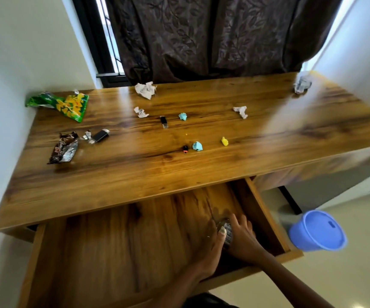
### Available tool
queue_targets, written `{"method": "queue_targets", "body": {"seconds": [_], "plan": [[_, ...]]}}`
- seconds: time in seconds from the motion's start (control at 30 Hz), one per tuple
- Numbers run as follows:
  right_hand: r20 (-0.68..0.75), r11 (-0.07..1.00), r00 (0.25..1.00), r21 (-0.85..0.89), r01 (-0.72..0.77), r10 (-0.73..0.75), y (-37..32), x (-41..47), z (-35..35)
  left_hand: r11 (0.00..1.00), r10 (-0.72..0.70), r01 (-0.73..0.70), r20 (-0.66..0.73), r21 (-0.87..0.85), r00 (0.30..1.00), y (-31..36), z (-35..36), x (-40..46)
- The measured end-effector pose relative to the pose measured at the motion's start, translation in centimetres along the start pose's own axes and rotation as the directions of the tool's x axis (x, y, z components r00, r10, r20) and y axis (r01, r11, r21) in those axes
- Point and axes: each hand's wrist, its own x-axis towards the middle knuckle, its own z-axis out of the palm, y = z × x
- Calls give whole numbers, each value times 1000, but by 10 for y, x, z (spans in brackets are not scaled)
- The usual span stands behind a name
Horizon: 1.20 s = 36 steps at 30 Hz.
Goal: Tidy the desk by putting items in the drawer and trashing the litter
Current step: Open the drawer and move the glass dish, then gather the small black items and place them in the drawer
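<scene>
The wooden drawer (264, 215) under the desk (135, 174) stands pulled out. Both my hands are inside it at its right end, around a small grey device with a grid of keys (226, 234), mostly hidden. My left hand (210, 245) grips it with the thumb on top; my right hand (243, 237) curls over it from the right. On the desk lie crumpled white papers (145, 90), blue paper balls (197, 146), a yellow ball (224, 141), a green snack packet (66, 105), a brown wrapper (64, 148), a black USB stick (163, 121) and a black-silver gadget (99, 136).
A blue lidded bin (317, 230) stands on the floor right of the drawer. A crumpled clear wrapper (302, 85) sits at the desk's far right corner. A small black-orange item (185, 149) lies mid-desk. Walls flank the desk; a dark curtain (202, 36) hangs behind it.
</scene>
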Motion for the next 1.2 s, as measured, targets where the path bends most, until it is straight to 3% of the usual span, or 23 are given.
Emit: {"method": "queue_targets", "body": {"seconds": [0.17,0.33,0.47,0.73,0.9,1.03,1.13,1.2], "plan": [[42,998,999,-68,-6,9,8,7,3,986,-30,19,65,165,997,0,8,0],[-12,971,1000,-239,-7,4,9,9,8,918,-93,52,86,392,992,4,9,2],[-58,933,997,-353,-66,49,12,7,10,867,-78,2,132,499,988,8,11,5],[-77,945,994,-312,-93,73,16,6,12,808,-48,-50,150,587,988,14,5,5],[-98,977,995,-212,12,-33,6,3,2,891,169,-167,33,423,985,13,0,4],[-305,985,938,-2,172,-164,-3,3,-3,862,434,-366,-139,352,890,22,-18,-6],[-422,962,878,49,270,-225,-21,14,-13,772,619,-482,-320,415,717,35,-44,-12],[-473,942,838,50,332,-271,-42,25,-24,716,689,-466,-417,520,593,47,-67,-17]]}}
